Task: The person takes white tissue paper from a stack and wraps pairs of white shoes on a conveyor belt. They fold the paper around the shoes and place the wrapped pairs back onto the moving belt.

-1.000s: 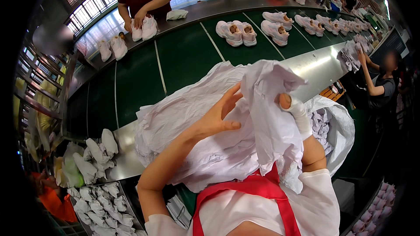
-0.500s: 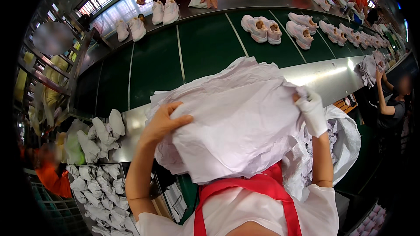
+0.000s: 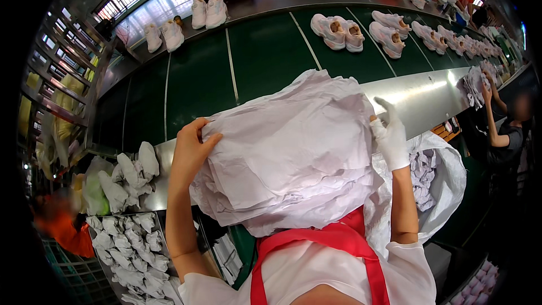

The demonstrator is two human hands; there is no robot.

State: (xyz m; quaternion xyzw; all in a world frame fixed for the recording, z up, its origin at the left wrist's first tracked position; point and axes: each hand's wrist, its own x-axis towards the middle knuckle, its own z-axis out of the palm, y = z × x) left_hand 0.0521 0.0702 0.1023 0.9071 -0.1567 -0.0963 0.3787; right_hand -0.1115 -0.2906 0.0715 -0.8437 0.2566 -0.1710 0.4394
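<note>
A thick stack of crumpled white paper sheets [image 3: 288, 147] lies in front of me, across the metal edge of the line. At its upper left corner, my bare left hand [image 3: 193, 142] grips the edge, thumb on top; some fingertips are hidden. My right hand [image 3: 390, 138] wears a white glove with a bare thumb tip. Its fingers are apart beside the stack's right edge, the thumb close to the paper; whether it touches is unclear.
Beyond the stack runs a green conveyor [image 3: 197, 79] carrying pairs of pale shoes [image 3: 337, 33]. Wadded paper forms [image 3: 132, 257] fill a tray at lower left. An open white sack [image 3: 451, 186] of crumpled paper stands right. Co-workers stand across the line and at far right.
My left hand has shifted left to the stack's corner. My right hand has opened and drawn slightly down and left. The top sheet lies flatter. A person opposite has lifted a pale piece.
</note>
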